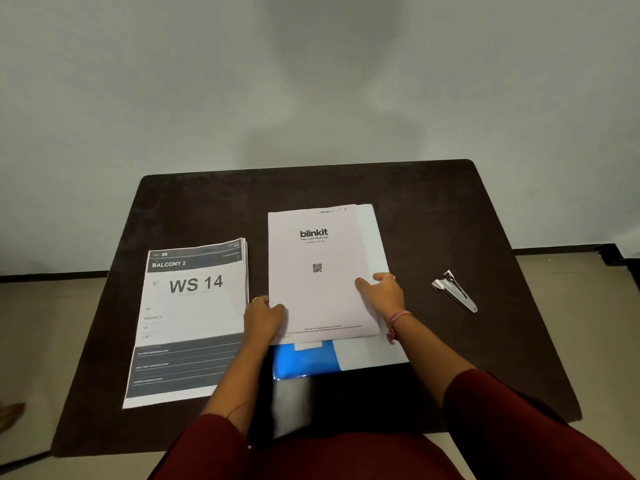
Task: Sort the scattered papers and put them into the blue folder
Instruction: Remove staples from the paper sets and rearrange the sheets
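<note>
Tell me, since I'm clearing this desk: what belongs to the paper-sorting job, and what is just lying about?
Job: blinkit paper stack, WS 14 paper stack, blue folder, left hand, right hand.
Lying about: metal stapler, on the table.

Office — desk (pixel 415 202), printed papers (pixel 194 306)

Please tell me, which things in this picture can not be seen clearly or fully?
- Blue folder, head view: mostly covered by the blinkit stack and a plain white sheet.
- Small print at the foot of the blinkit page: too small to read.
- Sheets under the WS 14 page: only their edges show, so their number is unknown.
- Left hand fingertips: hidden at the stack's edge.
</note>
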